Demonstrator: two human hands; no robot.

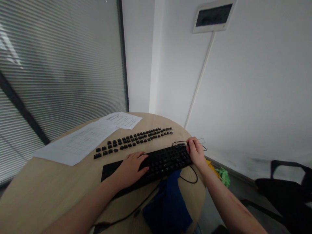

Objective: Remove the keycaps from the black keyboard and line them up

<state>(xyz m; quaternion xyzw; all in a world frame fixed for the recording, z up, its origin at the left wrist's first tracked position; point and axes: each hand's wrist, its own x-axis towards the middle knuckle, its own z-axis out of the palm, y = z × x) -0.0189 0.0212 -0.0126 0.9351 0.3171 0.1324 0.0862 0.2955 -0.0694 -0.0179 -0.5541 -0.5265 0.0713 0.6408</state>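
Dim, greyish light falls softly over the tabletop (31,191), and a pale streak of glare marks the blinds (68,71) at upper left. The keyboard (165,161) sinks to near-black (its lettering is mostly lost), blur softens the print on the papers (81,141), and wide-angle distortion tilts the wall (246,94).

On the desk (31,198), the keyboard (165,159) is laid. Behind it, loose keycaps (97,156) are arranged in rows; papers (80,143) are spread behind these, leftward. Before the keyboard, rightward, a cloth (168,204) is placed.
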